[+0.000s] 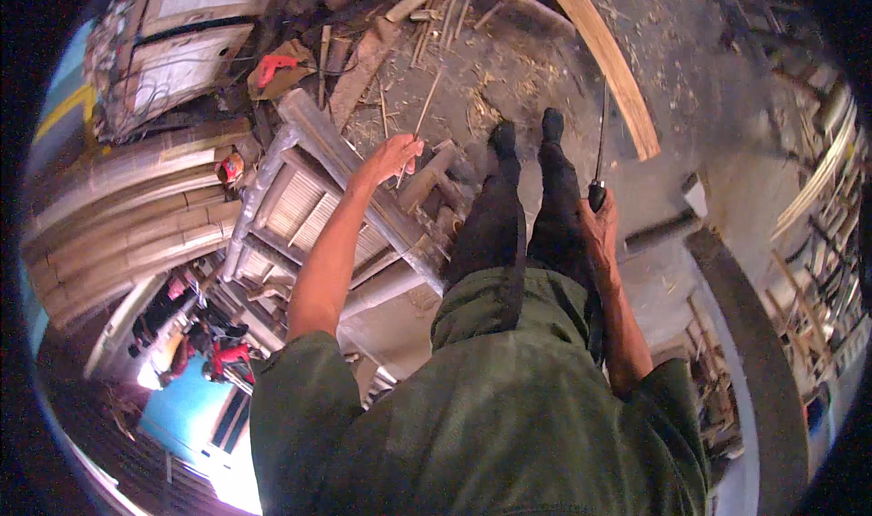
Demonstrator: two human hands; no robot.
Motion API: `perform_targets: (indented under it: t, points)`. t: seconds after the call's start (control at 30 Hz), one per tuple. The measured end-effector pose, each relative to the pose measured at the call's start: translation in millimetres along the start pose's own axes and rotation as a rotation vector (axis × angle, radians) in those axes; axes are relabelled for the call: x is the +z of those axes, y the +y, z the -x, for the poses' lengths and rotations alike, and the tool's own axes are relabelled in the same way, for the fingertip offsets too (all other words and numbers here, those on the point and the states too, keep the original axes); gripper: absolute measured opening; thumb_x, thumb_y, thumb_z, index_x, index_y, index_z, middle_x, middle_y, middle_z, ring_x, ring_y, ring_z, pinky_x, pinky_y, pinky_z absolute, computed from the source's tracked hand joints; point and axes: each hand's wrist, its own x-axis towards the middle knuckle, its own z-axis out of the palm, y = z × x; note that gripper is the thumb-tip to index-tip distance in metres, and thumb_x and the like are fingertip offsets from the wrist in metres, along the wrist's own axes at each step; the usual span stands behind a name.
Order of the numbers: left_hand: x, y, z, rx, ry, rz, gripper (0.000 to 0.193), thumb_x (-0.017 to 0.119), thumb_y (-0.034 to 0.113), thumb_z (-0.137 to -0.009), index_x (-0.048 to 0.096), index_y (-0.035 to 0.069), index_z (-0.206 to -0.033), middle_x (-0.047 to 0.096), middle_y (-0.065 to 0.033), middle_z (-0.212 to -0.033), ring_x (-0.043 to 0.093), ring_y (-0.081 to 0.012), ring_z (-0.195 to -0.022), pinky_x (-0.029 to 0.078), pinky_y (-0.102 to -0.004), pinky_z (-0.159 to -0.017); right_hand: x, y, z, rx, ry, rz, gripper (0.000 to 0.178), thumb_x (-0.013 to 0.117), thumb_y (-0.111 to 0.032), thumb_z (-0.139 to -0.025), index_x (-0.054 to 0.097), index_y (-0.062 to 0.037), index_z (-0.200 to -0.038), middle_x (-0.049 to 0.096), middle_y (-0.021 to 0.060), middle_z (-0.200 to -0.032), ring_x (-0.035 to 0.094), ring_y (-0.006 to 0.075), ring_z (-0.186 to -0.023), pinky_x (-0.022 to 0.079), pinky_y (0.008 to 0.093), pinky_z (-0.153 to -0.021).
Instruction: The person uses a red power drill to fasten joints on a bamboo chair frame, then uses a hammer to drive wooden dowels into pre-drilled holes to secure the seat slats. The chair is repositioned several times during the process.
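Observation:
My left hand (pixel 392 159) is closed around a thin bamboo strip (pixel 427 105), which sticks out above and below the fingers. Beside that hand stands a frame of thick bamboo poles (pixel 350 175) with slatted panels. Low at my right side, my right hand (pixel 599 221) grips the black handle of a long, narrow-bladed tool (pixel 600 143). Its blade points away from me; whether it is a knife or a saw I cannot tell. The two hands are well apart, with my legs between them.
A wooden plank (pixel 609 57) lies ahead on the right. On the floor to the right is a hammer-like tool (pixel 668 225). Shavings (pixel 486 112) litter the floor ahead. A red power tool (pixel 275 68) and stacked split bamboo (pixel 136 216) are at left; a long dark beam (pixel 758 352) is at right.

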Motion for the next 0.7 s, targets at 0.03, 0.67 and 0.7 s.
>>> perform_targets:
  t: [0.03, 0.67, 0.7]
  points:
    - [4, 1, -4, 0.006, -0.084, -0.003, 0.033, 0.055, 0.042, -0.093, 0.056, 0.009, -0.095, 0.056, -0.0001, -0.073, 0.058, -0.0116, -0.07, 0.045, -0.0287, -0.058, 8, 20, 8, 0.059, 0.009, -0.007, 0.033, 0.066, -0.02, -0.082, 0.055, -0.0006, -0.106, 0.062, 0.013, -0.084, 0.059, 0.0265, -0.075, 0.047, 0.0381, -0.069]
    - [51, -59, -28, -0.032, -0.32, -0.151, 0.023, 0.056, 0.027, -0.09, 0.06, 0.008, -0.102, 0.056, 0.0, -0.071, 0.055, -0.0101, -0.064, 0.041, -0.0261, -0.053, 40, 71, 75, 0.374, -0.047, -0.209, 0.034, 0.062, -0.019, -0.083, 0.056, 0.0005, -0.11, 0.064, 0.0178, -0.09, 0.062, 0.0289, -0.083, 0.048, 0.039, -0.076]
    - [51, -52, -26, -0.072, -0.308, -0.183, 0.022, 0.057, 0.026, -0.09, 0.06, 0.008, -0.102, 0.056, 0.0, -0.072, 0.055, -0.01, -0.064, 0.041, -0.026, -0.052, 40, 68, 75, 0.387, -0.047, -0.203, 0.034, 0.062, -0.019, -0.083, 0.056, 0.0006, -0.111, 0.064, 0.0175, -0.09, 0.062, 0.0285, -0.083, 0.048, 0.0389, -0.076]
